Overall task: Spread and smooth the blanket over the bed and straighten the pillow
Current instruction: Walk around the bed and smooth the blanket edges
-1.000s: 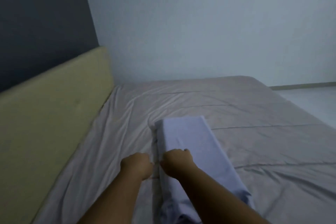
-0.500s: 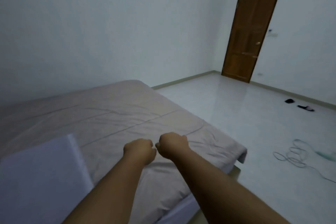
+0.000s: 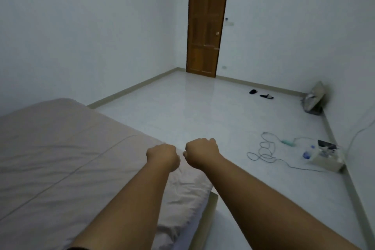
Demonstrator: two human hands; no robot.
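A closed wooden door [image 3: 208, 26] stands at twelve o'clock in the far wall, beyond a pale glossy floor [image 3: 182, 111]. At about one o'clock a pair of dark slippers [image 3: 261, 94] lies near the baseboard, and further right, at two o'clock, a grey bag [image 3: 313, 99] leans in the corner. At three o'clock a loose tangle of cable [image 3: 263, 149] runs across the floor to a small white box [image 3: 326, 157] with bits of clutter on top, just beside the right wall. Nothing stands between the person's hands and the bed.

The bed [image 3: 50, 148] fills the view from nine to seven o'clock, covered in a greyish-beige blanket [image 3: 67, 158] with long fold creases and a rumpled, bunched corner at six o'clock. The pillow is out of view.

The left hand [image 3: 163, 156] and right hand [image 3: 200, 153] are both curled into fists, held side by side at the centre, almost touching. They sit above the bed's near corner; the left fist is over the blanket's edge, the right over the floor just past it. Whether either fist pinches any cloth cannot be told, as the fingers are hidden.
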